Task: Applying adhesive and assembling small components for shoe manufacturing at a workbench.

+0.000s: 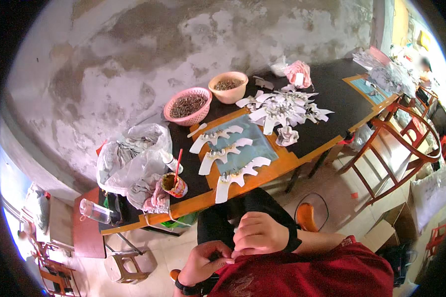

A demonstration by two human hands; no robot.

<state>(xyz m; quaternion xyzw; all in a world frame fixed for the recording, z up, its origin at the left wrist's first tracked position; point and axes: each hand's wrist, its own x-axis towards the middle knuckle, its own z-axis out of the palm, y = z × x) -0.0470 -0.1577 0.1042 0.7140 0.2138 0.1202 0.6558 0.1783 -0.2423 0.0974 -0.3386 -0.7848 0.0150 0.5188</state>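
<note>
On table [336, 90] | pink basket [189, 120], peach bowl [234, 95] — small pieces [187, 105] | left hand [204, 262], right hand [260, 235] — curled, contents unclear

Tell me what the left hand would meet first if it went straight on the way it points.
Most likely the right hand: the left hand points toward it. They look very close, perhaps touching, though this single view leaves the depth unclear.

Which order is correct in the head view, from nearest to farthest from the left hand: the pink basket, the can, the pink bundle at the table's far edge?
From the left hand:
1. Can: ahead, slightly left, near the table's front edge.
2. Pink basket: ahead, well beyond the can.
3. Pink bundle: far edge, to the right.
</note>
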